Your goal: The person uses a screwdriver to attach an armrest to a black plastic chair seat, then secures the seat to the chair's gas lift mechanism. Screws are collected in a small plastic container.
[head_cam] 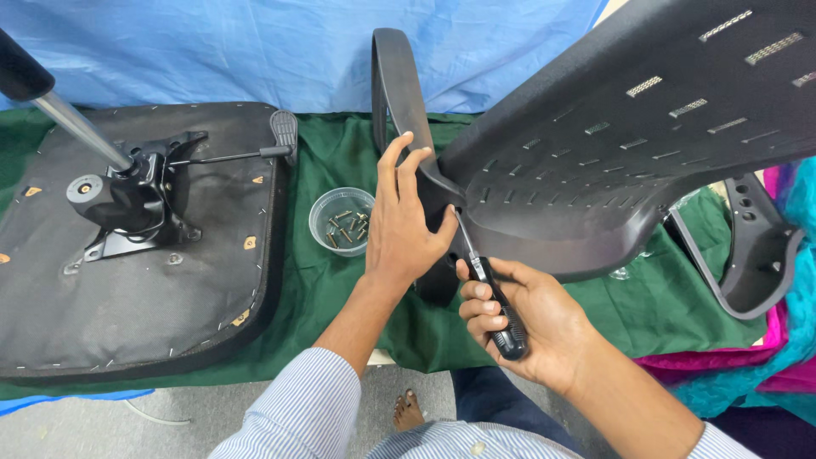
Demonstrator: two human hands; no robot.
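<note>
A black plastic chair backrest (629, 144) with slots tilts over the green cloth. A black armrest bracket (399, 93) rises at its left end. My left hand (406, 223) presses flat against the bracket where it meets the backrest. My right hand (510, 319) is closed around the black handle of a screwdriver (493, 293). Its metal shaft points up and left into the joint under the backrest.
An upturned black chair seat (127, 297) with its metal mechanism (136, 200), lever and gas cylinder (72, 119) lies at left. A clear bowl of screws (342, 221) stands beside my left hand. Another black armrest (756, 255) lies at right on coloured cloth. A bare foot (408, 412) shows below.
</note>
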